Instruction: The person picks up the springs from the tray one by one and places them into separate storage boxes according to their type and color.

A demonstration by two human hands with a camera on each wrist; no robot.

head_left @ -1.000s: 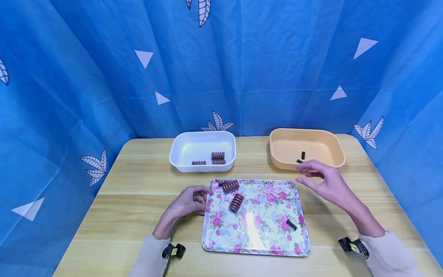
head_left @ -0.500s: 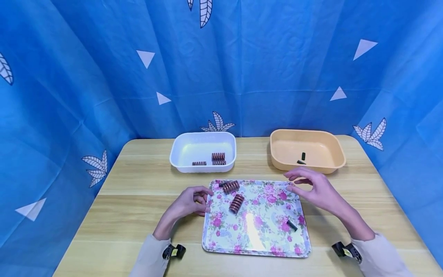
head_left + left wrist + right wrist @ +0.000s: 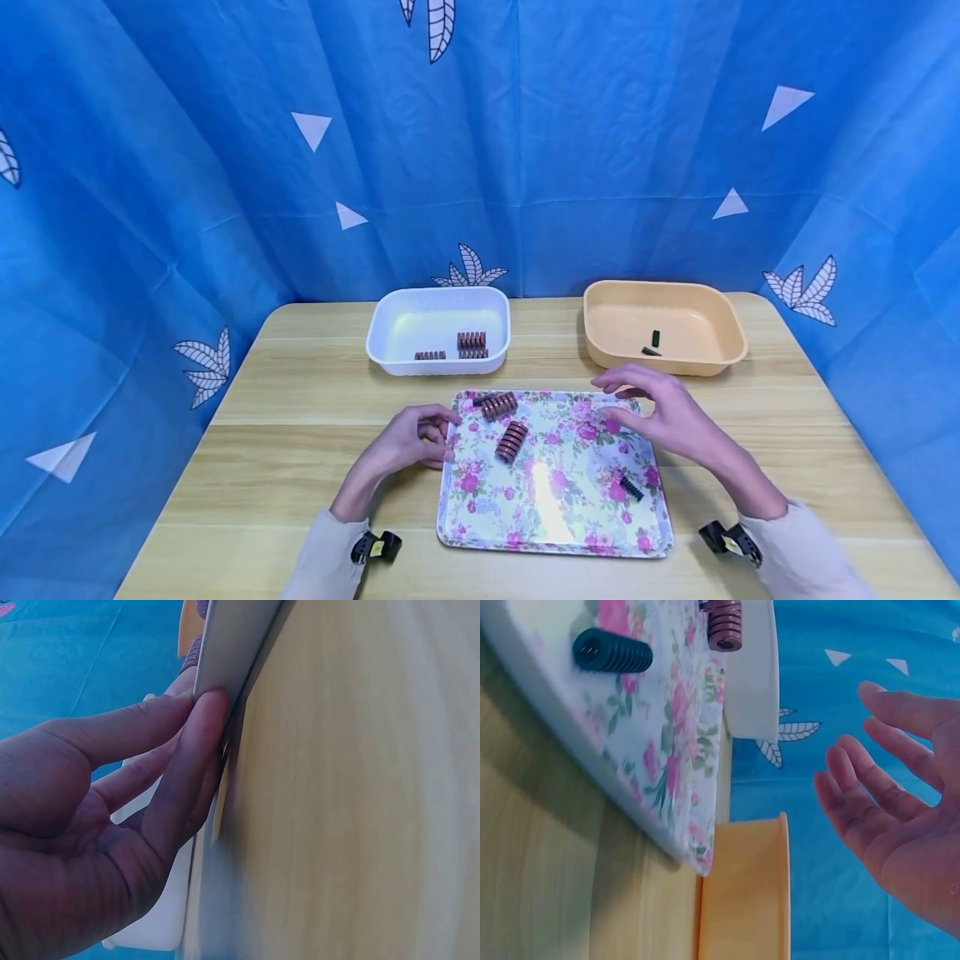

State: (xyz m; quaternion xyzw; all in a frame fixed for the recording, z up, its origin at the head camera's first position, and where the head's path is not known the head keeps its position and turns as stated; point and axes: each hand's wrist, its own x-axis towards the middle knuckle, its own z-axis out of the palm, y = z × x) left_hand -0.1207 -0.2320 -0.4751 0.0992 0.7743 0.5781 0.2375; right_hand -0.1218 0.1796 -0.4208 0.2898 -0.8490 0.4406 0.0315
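My left hand (image 3: 408,437) pinches the left rim of a flowered tray (image 3: 555,533) between thumb and fingers; the left wrist view shows the tray edge (image 3: 225,652) there. Over the tray's far right corner hovers my right hand (image 3: 660,417), fingers spread and nothing in them. Two thick brown springs, one upper (image 3: 499,406) and one lower (image 3: 512,442), lie at the tray's far left. A small dark spring (image 3: 480,401) is partly hidden beside the upper one. Toward the tray's right side lies a dark green spring (image 3: 632,488), larger in the right wrist view (image 3: 613,652).
Behind the tray stand a white bin (image 3: 390,360) on the left, with several brown springs (image 3: 472,340), and an orange bin (image 3: 727,354) on the right, with two dark green springs (image 3: 651,352). A blue curtain (image 3: 570,167) surrounds the wooden table (image 3: 247,442).
My right hand has moved left and slightly nearer, from the front of the orange bin to over the tray's far right corner. The left hand and the springs stay in place.
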